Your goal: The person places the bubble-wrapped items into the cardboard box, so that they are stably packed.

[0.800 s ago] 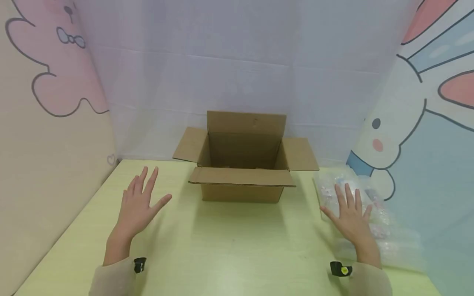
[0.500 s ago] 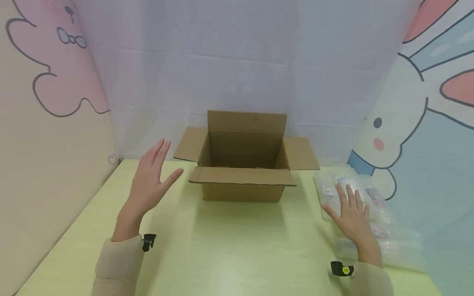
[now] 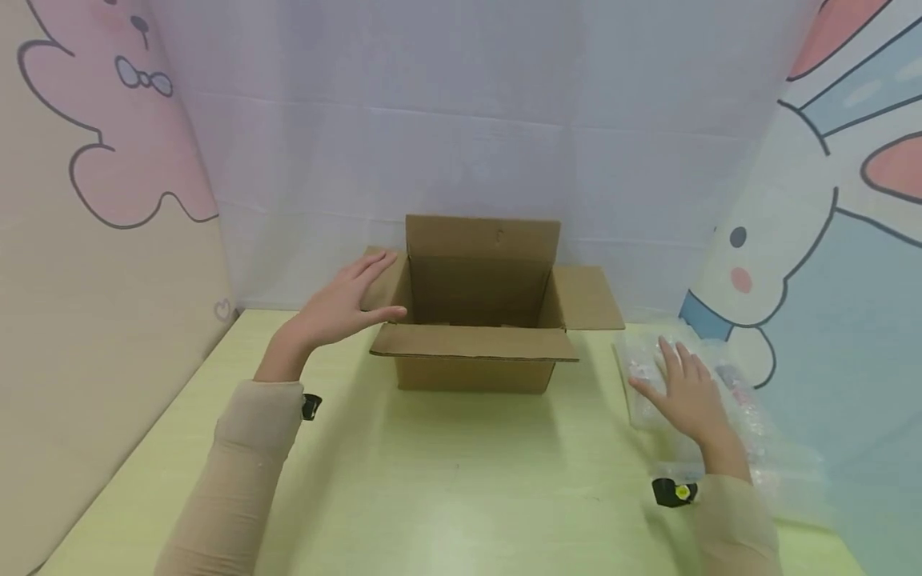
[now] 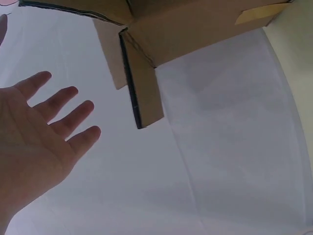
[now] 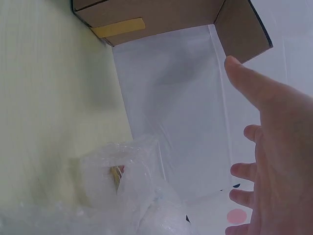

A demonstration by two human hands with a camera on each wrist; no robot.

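Observation:
An open cardboard box stands at the back middle of the table, its flaps spread outward. My left hand is beside the box's left flap and partly covers it in the head view. Its fingers are extended and spread; in the left wrist view a gap separates them from the cardboard flap. Above the bubble-wrapped packages at the right is my right hand, fingers loosely straight, holding nothing. In the right wrist view the clear bubble wrap lies below that hand, apart from it.
A pale yellow-green table carries the box and packages. Behind the box hangs a white cloth. Cartoon-printed side walls close in at left and right. The box's right flap juts toward the packages.
My left hand has moved forward and right, from over the left of the table to the box's left flap. The right hand has shifted slightly forward over the packages. The box stays put.

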